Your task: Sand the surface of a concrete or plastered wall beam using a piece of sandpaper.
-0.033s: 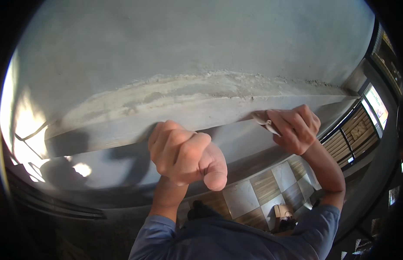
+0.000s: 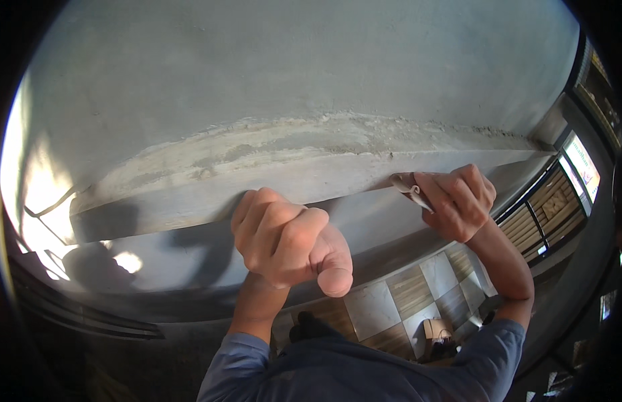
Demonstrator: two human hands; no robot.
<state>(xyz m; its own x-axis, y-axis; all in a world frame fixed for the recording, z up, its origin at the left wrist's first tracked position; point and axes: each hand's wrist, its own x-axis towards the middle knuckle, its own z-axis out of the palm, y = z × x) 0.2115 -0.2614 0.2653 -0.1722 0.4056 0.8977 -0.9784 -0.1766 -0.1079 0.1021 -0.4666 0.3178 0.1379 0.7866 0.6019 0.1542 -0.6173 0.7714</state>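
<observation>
A grey plastered ledge point(image 2: 284, 185) runs across the wall in front of me, its top rough with pale, crumbly patches. My left hand point(image 2: 277, 238) is closed at the ledge's front edge, fingers curled against it and thumb hanging free. The fingertips are hidden behind the knuckles. Farther right, my right hand point(image 2: 458, 199) pinches a folded, curling sheet point(image 2: 410, 190), pale and brownish, which looks like sandpaper. That sheet lies against the ledge's front edge, with part of it hidden under my fingers.
Below the ledge is a floor of checkered tiles point(image 2: 372, 309), with a small cardboard box point(image 2: 437, 328) on it. Dark rails point(image 2: 90, 320) stand at the lower left. A slatted panel with dark bars point(image 2: 545, 213) is at the right. Bright sunlight falls at the far left.
</observation>
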